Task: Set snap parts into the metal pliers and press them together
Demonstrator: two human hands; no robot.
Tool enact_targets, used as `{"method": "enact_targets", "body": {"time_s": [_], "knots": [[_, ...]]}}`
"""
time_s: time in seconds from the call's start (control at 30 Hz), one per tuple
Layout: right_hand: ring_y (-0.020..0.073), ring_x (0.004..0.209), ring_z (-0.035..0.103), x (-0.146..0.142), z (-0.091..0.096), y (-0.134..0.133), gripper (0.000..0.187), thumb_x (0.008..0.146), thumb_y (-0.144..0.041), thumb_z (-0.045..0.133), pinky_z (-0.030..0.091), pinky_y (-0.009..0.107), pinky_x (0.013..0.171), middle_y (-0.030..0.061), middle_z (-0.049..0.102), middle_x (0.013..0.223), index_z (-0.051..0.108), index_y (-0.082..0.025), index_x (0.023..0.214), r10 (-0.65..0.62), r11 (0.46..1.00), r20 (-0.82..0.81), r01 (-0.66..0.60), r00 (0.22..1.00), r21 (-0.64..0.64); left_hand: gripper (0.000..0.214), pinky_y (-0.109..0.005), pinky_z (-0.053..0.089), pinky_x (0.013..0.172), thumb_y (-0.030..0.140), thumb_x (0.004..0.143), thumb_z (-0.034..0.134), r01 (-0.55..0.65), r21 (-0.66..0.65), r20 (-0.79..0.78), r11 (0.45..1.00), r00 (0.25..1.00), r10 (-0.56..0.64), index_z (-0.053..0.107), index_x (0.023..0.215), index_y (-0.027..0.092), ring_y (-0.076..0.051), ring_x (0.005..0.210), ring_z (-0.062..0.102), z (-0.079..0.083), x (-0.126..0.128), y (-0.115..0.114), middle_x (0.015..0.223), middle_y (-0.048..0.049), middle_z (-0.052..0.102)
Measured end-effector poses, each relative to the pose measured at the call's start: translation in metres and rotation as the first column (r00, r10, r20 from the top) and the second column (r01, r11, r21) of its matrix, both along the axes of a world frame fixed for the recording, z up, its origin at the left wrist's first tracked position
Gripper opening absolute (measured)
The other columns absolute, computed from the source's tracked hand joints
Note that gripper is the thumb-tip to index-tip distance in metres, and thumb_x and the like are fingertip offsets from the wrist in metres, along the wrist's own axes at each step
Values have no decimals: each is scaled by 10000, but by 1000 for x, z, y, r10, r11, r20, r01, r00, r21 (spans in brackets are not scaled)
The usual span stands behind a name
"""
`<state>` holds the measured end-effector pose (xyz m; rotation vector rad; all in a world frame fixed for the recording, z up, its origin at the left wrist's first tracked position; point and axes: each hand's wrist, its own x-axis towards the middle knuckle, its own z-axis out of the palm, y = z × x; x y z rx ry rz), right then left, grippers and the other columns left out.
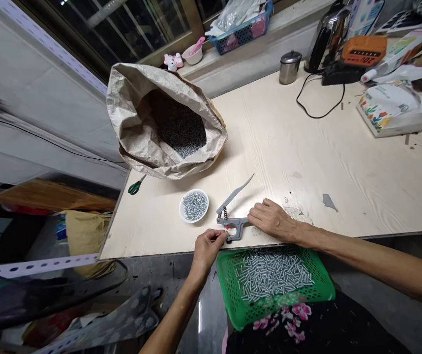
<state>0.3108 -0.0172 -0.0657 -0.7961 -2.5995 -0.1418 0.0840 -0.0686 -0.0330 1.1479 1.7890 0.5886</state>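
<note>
A grey hand press tool (233, 216) lies near the front edge of the pale wooden table (307, 147), its long lever raised. My left hand (208, 245) pinches a small part at the tool's jaw, beside a red piece. My right hand (272, 219) rests on the tool's handle end, fingers curled over it. A small white bowl (194, 205) of little metal pieces sits left of the tool. On my lap a green basket (233, 305) holds many small silvery cylindrical parts.
A large open paper sack (137, 108) of dark small parts stands at the table's back left, green-handled scissors (135, 186) beside it. Far right: a kettle (327, 34), a steel cup (290, 66), a black cable (314, 113), boxes and bags.
</note>
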Motion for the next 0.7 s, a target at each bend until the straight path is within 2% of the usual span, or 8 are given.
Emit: {"method": "enact_targets", "body": {"time_s": [0.2,0.37,0.5,0.6,0.63,0.7], "knots": [[165,688,403,-1,0,-1,307,964,-102,318,215,347,620,16,570,738,561,-193,801,12,997,-9,-12,1000,-77,338,-247,395,568,467,636,658,106,-35,-46,994,993,-108,692,686,135,-149,611,547,-3,-4,7,641,-40,647],[174,711,418,-3,-7,1,285,955,-103,336,237,345,644,26,574,759,558,-188,797,12,993,8,-11,1000,-118,289,-231,346,528,425,600,686,235,-205,40,950,972,-232,648,594,139,-100,510,465,-1,-9,18,524,2,577],[175,732,441,-4,-11,2,227,931,-98,392,264,338,670,32,588,773,558,-182,801,13,984,32,-7,999,-178,292,-224,333,504,413,527,729,229,-330,114,916,973,-203,600,518,151,-88,474,435,2,-9,25,458,26,519],[193,820,487,0,-6,5,111,917,-237,496,317,340,721,53,616,871,578,-177,872,21,961,44,-8,999,-277,288,-229,352,509,399,491,748,212,-380,108,900,977,-184,596,500,156,-94,470,449,4,-6,28,446,25,524],[212,893,499,3,-4,8,163,898,-326,542,340,352,757,75,620,974,583,-175,946,30,951,34,-18,999,-308,285,-231,356,511,397,486,750,208,-388,108,898,978,-180,599,501,155,-96,469,453,5,-6,29,446,24,529],[271,1092,463,9,0,15,482,813,-507,620,360,410,858,139,536,1241,537,-174,1151,28,937,7,-23,1000,-348,284,-235,364,517,397,487,750,196,-391,106,899,980,-168,604,500,154,-98,470,462,5,-5,29,446,20,539]]}}
